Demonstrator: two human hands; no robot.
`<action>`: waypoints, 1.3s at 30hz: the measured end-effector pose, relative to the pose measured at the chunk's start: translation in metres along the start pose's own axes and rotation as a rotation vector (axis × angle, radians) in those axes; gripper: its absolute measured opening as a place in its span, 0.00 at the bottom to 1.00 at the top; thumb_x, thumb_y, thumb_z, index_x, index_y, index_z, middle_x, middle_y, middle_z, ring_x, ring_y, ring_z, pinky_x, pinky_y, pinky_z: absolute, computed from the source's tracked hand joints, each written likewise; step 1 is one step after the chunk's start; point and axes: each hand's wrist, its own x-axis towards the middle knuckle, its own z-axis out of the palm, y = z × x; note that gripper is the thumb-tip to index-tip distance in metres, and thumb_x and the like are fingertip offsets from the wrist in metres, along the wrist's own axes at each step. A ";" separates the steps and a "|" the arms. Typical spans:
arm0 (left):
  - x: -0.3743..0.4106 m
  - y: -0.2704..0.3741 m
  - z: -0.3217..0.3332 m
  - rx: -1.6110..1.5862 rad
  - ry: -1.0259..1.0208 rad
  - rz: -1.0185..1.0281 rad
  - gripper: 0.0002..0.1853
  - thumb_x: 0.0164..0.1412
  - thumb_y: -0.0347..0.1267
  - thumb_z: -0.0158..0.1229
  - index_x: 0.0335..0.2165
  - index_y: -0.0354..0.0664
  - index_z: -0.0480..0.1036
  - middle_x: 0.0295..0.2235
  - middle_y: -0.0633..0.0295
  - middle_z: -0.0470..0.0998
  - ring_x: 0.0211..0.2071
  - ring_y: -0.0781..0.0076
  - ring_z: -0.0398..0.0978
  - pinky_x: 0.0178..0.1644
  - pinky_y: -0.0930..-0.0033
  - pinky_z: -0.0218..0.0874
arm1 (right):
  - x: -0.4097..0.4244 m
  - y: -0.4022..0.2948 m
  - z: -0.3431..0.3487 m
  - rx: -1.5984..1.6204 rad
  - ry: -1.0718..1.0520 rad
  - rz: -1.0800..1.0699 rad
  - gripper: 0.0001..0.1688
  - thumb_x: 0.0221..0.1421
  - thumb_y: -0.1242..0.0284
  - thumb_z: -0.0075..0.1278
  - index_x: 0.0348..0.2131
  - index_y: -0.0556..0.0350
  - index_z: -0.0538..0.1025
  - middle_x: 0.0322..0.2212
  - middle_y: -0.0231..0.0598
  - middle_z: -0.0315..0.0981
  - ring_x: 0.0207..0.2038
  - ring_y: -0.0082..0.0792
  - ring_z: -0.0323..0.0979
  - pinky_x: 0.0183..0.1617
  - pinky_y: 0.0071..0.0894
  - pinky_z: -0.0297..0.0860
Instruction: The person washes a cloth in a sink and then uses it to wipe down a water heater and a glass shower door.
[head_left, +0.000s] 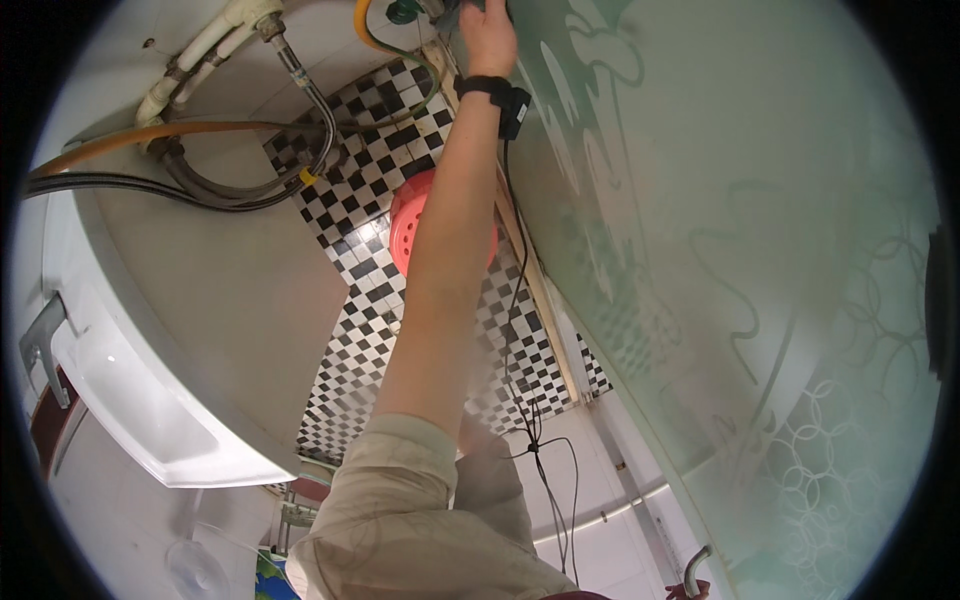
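My left arm reaches up the middle of the head view. At the top edge my left hand (489, 36) is closed on a dark grey, cloth-like thing (474, 4), mostly cut off by the frame. That hand is beside the upper edge of a frosted glass door (675, 225) with etched patterns. A black wristband with a small box (514, 112) sits on the wrist, and a thin black cable (517, 292) runs down from it. Low on the right, the fingers of my right hand (681, 591) curl around the curved metal door handle (696, 568); the rest is out of view.
A white washbasin (142, 405) with a grey tap (49, 349) is on the left. Braided hoses (307, 82), pipes (202, 45) and an orange hose (217, 127) cross the upper left. A pink perforated basket (405, 225) stands on the checkered tile floor (352, 285), partly behind my arm.
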 end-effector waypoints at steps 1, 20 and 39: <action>0.002 -0.015 0.002 -0.129 0.023 0.152 0.25 0.65 0.43 0.48 0.44 0.27 0.70 0.42 0.38 0.75 0.44 0.42 0.72 0.49 0.53 0.59 | 0.002 0.000 0.001 0.013 0.013 0.015 0.25 0.63 0.54 0.34 0.30 0.56 0.70 0.14 0.41 0.69 0.14 0.34 0.64 0.20 0.31 0.61; -0.259 -0.066 -0.024 0.172 -0.116 -0.425 0.30 0.67 0.41 0.49 0.57 0.27 0.61 0.56 0.47 0.68 0.56 0.52 0.65 0.63 0.65 0.49 | -0.008 0.000 -0.005 0.055 -0.045 0.027 0.28 0.65 0.52 0.28 0.31 0.55 0.70 0.13 0.36 0.68 0.15 0.30 0.64 0.20 0.27 0.60; -0.158 -0.129 -0.003 0.013 -0.117 -0.125 0.25 0.65 0.35 0.47 0.54 0.28 0.62 0.55 0.40 0.67 0.54 0.42 0.64 0.60 0.58 0.53 | 0.014 0.013 -0.008 0.020 -0.155 -0.119 0.38 0.66 0.43 0.22 0.31 0.56 0.70 0.15 0.37 0.71 0.15 0.29 0.68 0.17 0.21 0.60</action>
